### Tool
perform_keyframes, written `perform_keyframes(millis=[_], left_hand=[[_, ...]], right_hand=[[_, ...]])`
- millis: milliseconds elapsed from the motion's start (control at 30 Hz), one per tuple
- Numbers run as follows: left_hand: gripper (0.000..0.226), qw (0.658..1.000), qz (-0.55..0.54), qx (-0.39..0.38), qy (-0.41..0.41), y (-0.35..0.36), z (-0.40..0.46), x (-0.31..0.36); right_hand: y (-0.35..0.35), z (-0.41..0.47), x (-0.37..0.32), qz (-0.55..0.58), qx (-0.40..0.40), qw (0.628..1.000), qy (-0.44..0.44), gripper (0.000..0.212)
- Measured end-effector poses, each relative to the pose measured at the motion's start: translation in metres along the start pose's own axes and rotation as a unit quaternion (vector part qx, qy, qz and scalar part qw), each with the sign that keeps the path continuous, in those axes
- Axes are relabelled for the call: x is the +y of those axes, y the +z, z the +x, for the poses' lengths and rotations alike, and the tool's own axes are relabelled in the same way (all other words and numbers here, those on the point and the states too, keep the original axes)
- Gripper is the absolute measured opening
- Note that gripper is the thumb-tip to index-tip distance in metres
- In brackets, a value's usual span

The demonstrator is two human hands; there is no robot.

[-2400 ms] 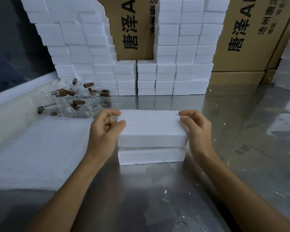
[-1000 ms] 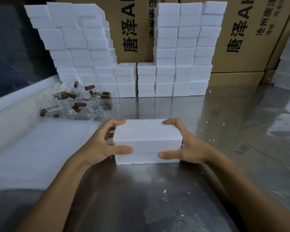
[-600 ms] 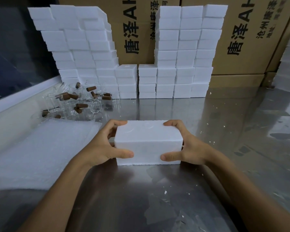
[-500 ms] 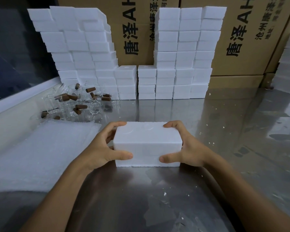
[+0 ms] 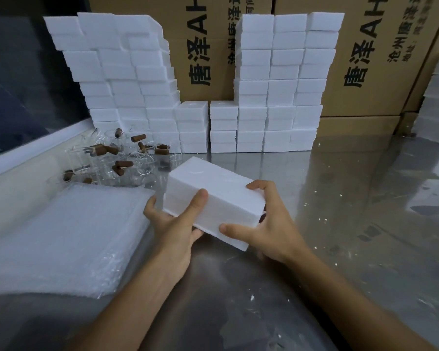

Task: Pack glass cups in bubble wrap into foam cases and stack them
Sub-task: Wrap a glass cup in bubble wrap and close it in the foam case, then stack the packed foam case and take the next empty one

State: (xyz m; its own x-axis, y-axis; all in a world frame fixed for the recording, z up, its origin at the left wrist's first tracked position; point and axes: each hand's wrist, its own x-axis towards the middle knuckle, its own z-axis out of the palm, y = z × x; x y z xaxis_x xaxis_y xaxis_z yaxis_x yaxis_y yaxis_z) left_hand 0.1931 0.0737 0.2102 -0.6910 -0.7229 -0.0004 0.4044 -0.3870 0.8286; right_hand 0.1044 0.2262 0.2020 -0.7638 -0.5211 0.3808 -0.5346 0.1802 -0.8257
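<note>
Lifted and turned askew, foam case (image 5: 214, 198) sits clasped between left grip (image 5: 174, 219) and right grip (image 5: 269, 224).

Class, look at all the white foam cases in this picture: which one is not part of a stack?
The foam case gripped by the left hand and right hand, tilted; all others sit in the stacks behind.

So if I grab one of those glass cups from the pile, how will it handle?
The glass cups look thin and clear, so probably fragile and slick. Several lie on their sides, so they may roll. Brown handles likely give better grip.
</note>
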Motion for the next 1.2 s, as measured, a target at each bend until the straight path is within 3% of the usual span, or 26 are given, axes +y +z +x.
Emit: perform_keyframes(millis=[233,433,600,733,900,1200], left_hand=[[0.105,0.998,0.015,0.011,-0.065,-0.001,-0.001,-0.003],[0.07,0.993,0.092,0.055,-0.055,-0.011,0.012,0.012],[0.059,0.984,0.121,0.031,-0.124,-0.016,0.014,0.023],[0.065,0.98,0.123,0.023,-0.152,-0.017,0.017,0.024],[0.063,0.98,0.15,0.016,-0.126,-0.021,0.02,0.025],[0.019,0.969,0.231,-0.081,-0.022,-0.008,0.009,0.007]], right_hand=[[0.021,-0.009,-0.008,-0.117,0.043,0.991,-0.05,0.08],[0.018,-0.01,-0.01,-0.247,-0.03,0.953,-0.172,0.108],[0.018,-0.009,-0.017,-0.288,-0.019,0.903,-0.319,0.082],[0.016,-0.01,-0.018,-0.264,-0.023,0.905,-0.332,0.084],[0.017,-0.008,-0.017,-0.253,-0.029,0.903,-0.345,0.083],[0.014,0.038,0.007,-0.325,0.037,0.895,-0.302,0.088]])
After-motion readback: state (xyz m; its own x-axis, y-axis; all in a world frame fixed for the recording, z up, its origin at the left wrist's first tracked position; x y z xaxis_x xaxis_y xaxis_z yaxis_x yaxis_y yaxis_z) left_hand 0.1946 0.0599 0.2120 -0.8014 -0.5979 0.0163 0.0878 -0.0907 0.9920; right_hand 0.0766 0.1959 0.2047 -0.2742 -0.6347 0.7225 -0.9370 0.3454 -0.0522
